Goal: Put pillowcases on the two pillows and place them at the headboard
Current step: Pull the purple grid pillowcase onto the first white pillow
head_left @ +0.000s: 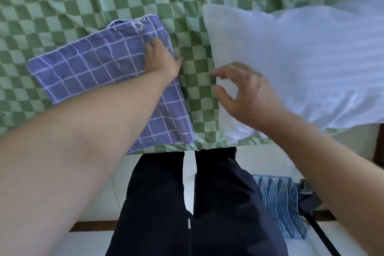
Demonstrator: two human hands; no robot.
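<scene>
A purple pillowcase (97, 68) with a white grid lies folded flat on the bed's left half, near the front edge. My left hand (161, 58) rests on its right part, fingers extended over the cloth. A bare white pillow (301, 64) lies on the right half of the bed. My right hand (243, 87) hovers over the pillow's left edge with fingers spread and loosely bent, holding nothing. A second pillow is not in view.
The bed is covered by a green checked sheet (197, 52), wrinkled toward the back. I stand at its front edge in dark trousers (207, 203). A blue mesh file rack (278, 203) and a dark object (309, 197) sit on the white floor at the right.
</scene>
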